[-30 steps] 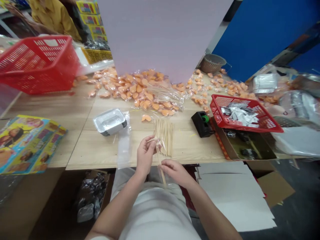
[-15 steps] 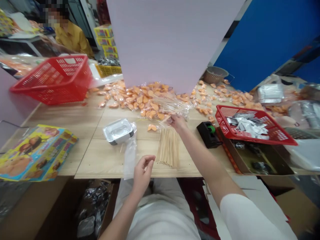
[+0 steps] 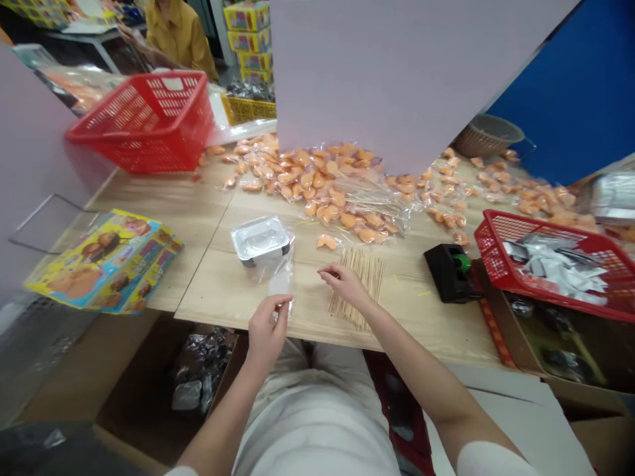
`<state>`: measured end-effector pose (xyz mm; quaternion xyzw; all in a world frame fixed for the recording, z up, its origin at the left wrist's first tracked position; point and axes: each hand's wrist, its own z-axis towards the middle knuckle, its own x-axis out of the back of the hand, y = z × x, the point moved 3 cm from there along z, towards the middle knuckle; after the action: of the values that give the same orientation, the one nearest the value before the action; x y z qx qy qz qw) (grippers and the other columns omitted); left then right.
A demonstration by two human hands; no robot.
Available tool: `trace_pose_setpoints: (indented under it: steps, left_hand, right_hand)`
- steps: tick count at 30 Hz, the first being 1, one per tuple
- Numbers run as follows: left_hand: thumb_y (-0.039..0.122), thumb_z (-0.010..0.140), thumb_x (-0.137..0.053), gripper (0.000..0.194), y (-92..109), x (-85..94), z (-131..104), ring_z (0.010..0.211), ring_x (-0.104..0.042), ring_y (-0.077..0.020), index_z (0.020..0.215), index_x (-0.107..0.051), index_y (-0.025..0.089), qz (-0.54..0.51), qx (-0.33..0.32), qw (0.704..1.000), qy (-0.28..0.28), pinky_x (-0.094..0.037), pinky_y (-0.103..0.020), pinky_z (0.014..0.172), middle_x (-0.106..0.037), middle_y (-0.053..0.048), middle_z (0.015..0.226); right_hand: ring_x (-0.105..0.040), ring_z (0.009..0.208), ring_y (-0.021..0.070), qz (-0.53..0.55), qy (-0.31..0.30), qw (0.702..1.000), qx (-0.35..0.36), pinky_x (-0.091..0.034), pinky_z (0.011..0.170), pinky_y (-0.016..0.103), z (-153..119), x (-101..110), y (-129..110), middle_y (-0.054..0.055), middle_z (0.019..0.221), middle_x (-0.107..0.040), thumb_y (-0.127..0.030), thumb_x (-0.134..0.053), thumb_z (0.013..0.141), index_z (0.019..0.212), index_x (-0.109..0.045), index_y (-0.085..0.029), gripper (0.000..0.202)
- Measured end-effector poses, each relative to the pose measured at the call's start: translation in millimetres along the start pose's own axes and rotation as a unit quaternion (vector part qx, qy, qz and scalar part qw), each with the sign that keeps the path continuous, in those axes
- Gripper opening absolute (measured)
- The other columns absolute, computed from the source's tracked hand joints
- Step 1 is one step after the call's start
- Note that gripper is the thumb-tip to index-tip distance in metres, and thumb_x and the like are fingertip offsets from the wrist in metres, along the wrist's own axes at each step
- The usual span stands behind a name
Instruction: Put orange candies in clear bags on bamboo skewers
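My left hand (image 3: 268, 324) is at the table's front edge, thumb and fingertips pinched at the lower end of a clear plastic bag (image 3: 282, 281). My right hand (image 3: 343, 283) hovers over the left side of a bundle of thin wooden sticks (image 3: 367, 271). Its thumb and fingers are drawn together; anything between them is too small to see. A foil tray with a clear lid (image 3: 260, 239) sits just beyond my left hand, partly over the bag. Behind the sticks lies one wrapped orange piece (image 3: 327, 242), in front of a heap of wrapped orange pieces (image 3: 317, 178).
A red basket (image 3: 149, 125) and colourful boxes (image 3: 99, 258) are on the left. To the right are a black tape dispenser (image 3: 449, 274) and a red basket of silver packets (image 3: 555, 264). A person in yellow (image 3: 178, 36) is behind at left.
My right hand has come back from the heap toward my left hand, over the sticks. My left hand has moved left to the bag and closed on it. The view has shifted.
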<state>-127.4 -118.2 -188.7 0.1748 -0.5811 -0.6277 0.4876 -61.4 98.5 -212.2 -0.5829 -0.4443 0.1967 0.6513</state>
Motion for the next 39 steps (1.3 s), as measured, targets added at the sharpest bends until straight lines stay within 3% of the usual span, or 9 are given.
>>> trace_pose_setpoints:
  steps: [5,9,14,17,20,26,33,35,39]
  left_hand:
    - [0.028,0.090,-0.054,0.019,-24,14.5,3,0.099,-0.062,-0.0213,0.104,-0.065,0.021,0.035,0.014,0.997,0.065,-0.050,-0.032,0.081,-0.067,-0.009,0.105]
    - [0.035,0.081,-0.066,0.044,-53,29.4,28,0.102,-0.060,-0.0224,0.119,-0.054,0.018,0.031,0.129,0.978,0.159,-0.051,-0.034,0.081,-0.057,-0.016,0.125]
    - [0.036,0.069,-0.078,0.059,-64,24.5,54,0.081,-0.067,-0.0187,0.119,-0.051,0.019,-0.030,0.211,0.972,0.098,-0.051,-0.032,0.079,-0.069,-0.008,0.097]
    - [0.029,0.077,-0.071,0.039,-57,15.5,48,0.074,-0.066,-0.0177,0.112,-0.057,0.020,0.003,0.164,0.981,0.102,-0.050,-0.030,0.074,-0.070,-0.004,0.088]
    - [0.025,0.087,-0.058,0.016,-49,8.7,37,0.082,-0.064,-0.0201,0.100,-0.065,0.020,0.086,0.032,0.992,0.088,-0.049,-0.032,0.077,-0.070,-0.006,0.089]
    - [0.022,0.093,-0.053,0.020,-46,3.6,24,0.083,-0.060,-0.0207,0.090,-0.072,0.022,0.262,-0.216,0.941,-0.014,-0.047,-0.032,0.079,-0.068,-0.007,0.085]
    - [0.017,0.091,-0.053,0.018,-43,6.1,21,0.088,-0.062,-0.0218,0.091,-0.071,0.020,0.303,-0.237,0.921,-0.060,-0.048,-0.034,0.081,-0.070,-0.008,0.089]
    - [0.016,0.091,-0.053,0.019,-43,6.6,19,0.092,-0.063,-0.0222,0.094,-0.071,0.020,0.300,-0.236,0.921,-0.079,-0.048,-0.035,0.083,-0.071,-0.007,0.095]
    - [0.016,0.090,-0.054,0.019,-47,7.6,17,0.093,-0.064,-0.0235,0.097,-0.071,0.021,0.311,-0.221,0.920,-0.096,-0.048,-0.038,0.084,-0.072,-0.008,0.097]
  right_hand:
    - [-0.058,0.074,0.0140,-0.140,-0.018,0.982,0.123,-0.046,0.075,0.029,10,-45,-31,0.004,0.087,-0.065,-0.020,-0.062,0.083,0.088,-0.070,-0.019,0.009]
    - [-0.057,0.078,0.0136,-0.157,-0.058,0.970,0.176,-0.045,0.076,0.028,2,-83,-45,0.005,0.092,-0.062,-0.017,-0.062,0.084,0.087,-0.069,-0.018,0.007]
    - [-0.058,0.077,0.0143,-0.139,-0.071,0.977,0.142,-0.046,0.075,0.029,-14,-84,-37,0.004,0.087,-0.064,-0.017,-0.059,0.085,0.085,-0.069,-0.019,0.010]
    - [-0.061,0.076,0.0157,-0.060,-0.050,0.996,0.046,-0.048,0.067,0.027,-17,-70,-27,0.004,0.082,-0.066,-0.027,-0.058,0.086,0.084,-0.068,-0.019,0.013]
    - [-0.063,0.068,0.0146,0.065,-0.050,0.993,-0.087,-0.047,0.052,0.023,-15,-65,-19,0.005,0.087,-0.068,-0.040,-0.056,0.087,0.090,-0.065,-0.019,0.024]
    - [-0.062,0.054,0.0118,0.096,-0.057,0.976,-0.189,-0.048,0.045,0.022,2,-73,-16,0.005,0.078,-0.067,-0.048,-0.050,0.090,0.089,-0.059,-0.016,0.033]
    - [-0.054,0.051,0.0123,-0.033,-0.017,0.992,-0.119,-0.045,0.053,0.024,7,-71,-7,-0.004,0.057,-0.054,-0.024,-0.061,0.080,0.070,-0.055,-0.019,0.013]
    - [-0.058,0.067,0.0151,-0.065,0.005,0.994,-0.086,-0.048,0.066,0.028,5,-68,-8,-0.001,0.069,-0.059,-0.022,-0.064,0.078,0.079,-0.061,-0.019,0.005]
    - [-0.059,0.094,0.0199,-0.170,0.029,0.983,0.056,-0.047,0.087,0.034,-2,-64,-17,0.008,0.103,-0.061,-0.021,-0.062,0.082,0.112,-0.061,-0.018,0.031]
